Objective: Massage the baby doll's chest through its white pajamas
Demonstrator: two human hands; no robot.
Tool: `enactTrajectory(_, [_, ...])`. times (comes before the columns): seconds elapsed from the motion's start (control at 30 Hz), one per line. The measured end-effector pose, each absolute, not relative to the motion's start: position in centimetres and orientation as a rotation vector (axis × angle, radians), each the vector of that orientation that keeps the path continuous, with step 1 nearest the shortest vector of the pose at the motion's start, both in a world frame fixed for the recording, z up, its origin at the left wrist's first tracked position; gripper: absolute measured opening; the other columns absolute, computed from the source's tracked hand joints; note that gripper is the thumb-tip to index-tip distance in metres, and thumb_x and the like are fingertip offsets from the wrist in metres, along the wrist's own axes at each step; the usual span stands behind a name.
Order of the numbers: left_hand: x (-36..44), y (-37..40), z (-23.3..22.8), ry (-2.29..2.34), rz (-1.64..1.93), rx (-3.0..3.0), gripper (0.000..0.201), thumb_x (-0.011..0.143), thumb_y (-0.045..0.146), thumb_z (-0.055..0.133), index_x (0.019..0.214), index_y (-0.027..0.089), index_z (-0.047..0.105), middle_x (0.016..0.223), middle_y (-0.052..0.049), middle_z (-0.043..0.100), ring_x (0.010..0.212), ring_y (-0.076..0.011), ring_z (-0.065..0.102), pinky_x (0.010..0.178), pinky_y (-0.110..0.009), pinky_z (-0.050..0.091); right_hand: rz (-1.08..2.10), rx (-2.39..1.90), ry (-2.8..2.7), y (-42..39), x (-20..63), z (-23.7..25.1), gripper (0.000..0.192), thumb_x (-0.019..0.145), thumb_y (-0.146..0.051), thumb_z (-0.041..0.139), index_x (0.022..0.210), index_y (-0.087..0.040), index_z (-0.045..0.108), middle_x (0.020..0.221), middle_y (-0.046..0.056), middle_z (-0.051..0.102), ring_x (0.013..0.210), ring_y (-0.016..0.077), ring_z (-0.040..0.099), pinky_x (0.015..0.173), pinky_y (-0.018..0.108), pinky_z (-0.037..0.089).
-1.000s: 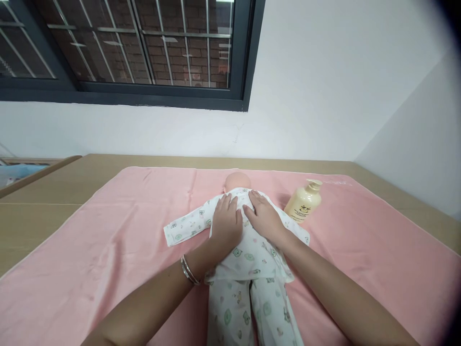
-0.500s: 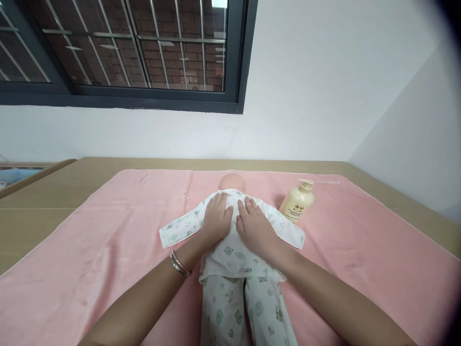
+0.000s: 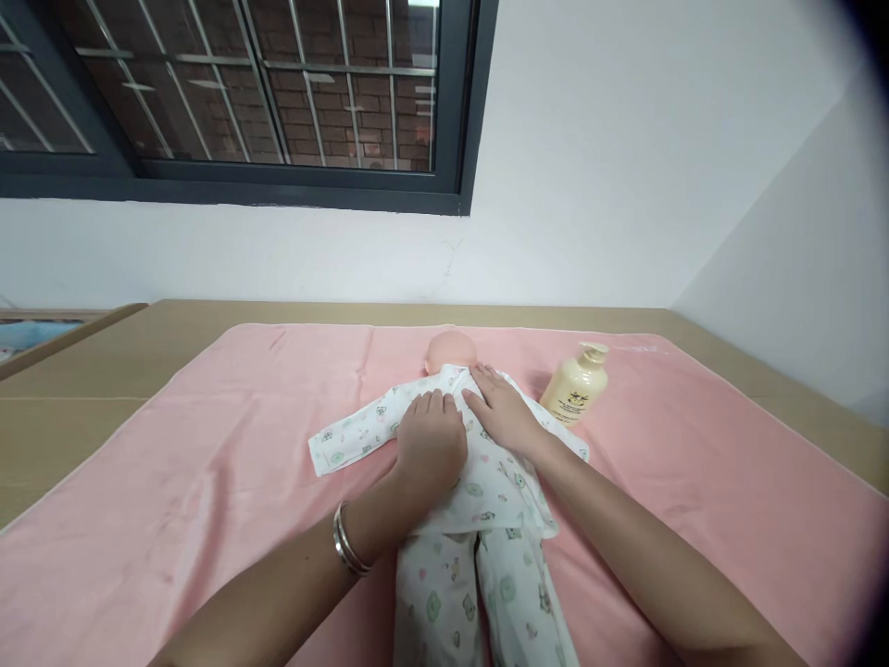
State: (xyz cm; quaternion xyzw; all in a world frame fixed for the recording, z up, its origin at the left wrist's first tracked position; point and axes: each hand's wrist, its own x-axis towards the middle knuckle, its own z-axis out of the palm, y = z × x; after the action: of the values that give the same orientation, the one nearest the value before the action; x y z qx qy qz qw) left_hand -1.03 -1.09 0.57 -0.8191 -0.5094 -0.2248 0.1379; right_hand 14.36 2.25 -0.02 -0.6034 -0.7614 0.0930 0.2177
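Pressing flat on the face-down baby doll in white printed cotton pyjamas (image 3: 479, 482), mid pink towel (image 3: 208, 445): left hand (image 3: 431, 443) and right hand (image 3: 506, 412) lie open-palmed, gripping nothing. Even, light strokes seem best. Cream plastic pump bottle (image 3: 575, 391) stands just right of the right hand, crowding outward sweeps.

Open pink towel (image 3: 208, 482) left of doll (image 3: 458, 445); bottle (image 3: 575, 389) close right.

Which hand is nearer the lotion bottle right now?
Right. The right hand lies flat on the doll's upper back, just beside the lotion bottle; the left hand rests farther away.
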Motion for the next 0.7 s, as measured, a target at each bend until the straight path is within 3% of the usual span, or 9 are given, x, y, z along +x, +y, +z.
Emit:
enactTrajectory(0.13, [-1.1,-1.1,1.0,-1.57,-0.703,-2.369,0.023,0.092,0.023,0.041,0.089,0.014,0.062,0.087,-0.011,0.064,0.086,-0.026,0.061,0.078,-0.04,0.049,0.177,-1.706,-2.107,1.3,13.7,0.0,0.057,0.099,-0.038,0.026,0.145,-0.006,0.034,0.152,0.016,0.033,0.143,0.0262,0.025,0.117,0.043,0.021])
enactTrajectory(0.4, [-2.8,2.4,1.7,-1.605,-0.822,-2.573,0.035,0.096,0.029,0.031,0.086,0.019,0.063,0.091,-0.008,0.069,0.092,-0.0233,0.062,0.086,-0.039,0.048,-0.247,-1.742,-2.202,-2.9,11.0,0.5,0.05,0.098,-0.026,0.026,0.135,0.0,0.048,0.138,0.022,0.05,0.131,0.0295,0.045,0.11,0.042,0.034])
enactTrajectory(0.5, [-2.7,2.9,1.1,-1.591,-0.914,-2.629,0.034,0.097,0.03,0.031,0.095,0.019,0.062,0.1,-0.008,0.068,0.098,-0.0217,0.061,0.09,-0.038,0.048,-0.279,-1.731,-2.233,-3.5,10.8,0.7,0.049,0.098,-0.023,0.025,0.132,-0.001,0.052,0.135,0.022,0.054,0.128,0.0292,0.049,0.109,0.041,0.036])
enactTrajectory(0.7, [-1.6,2.3,-1.6,-1.577,-0.95,-2.474,0.038,0.095,0.028,0.035,0.124,0.01,0.052,0.131,-0.018,0.056,0.128,-0.029,0.046,0.109,-0.051,0.034,-0.107,-1.729,-2.204,-2.3,12.0,1.6,0.044,0.098,-0.027,0.029,0.129,-0.012,0.056,0.134,0.014,0.057,0.128,0.0249,0.049,0.106,0.037,0.038])
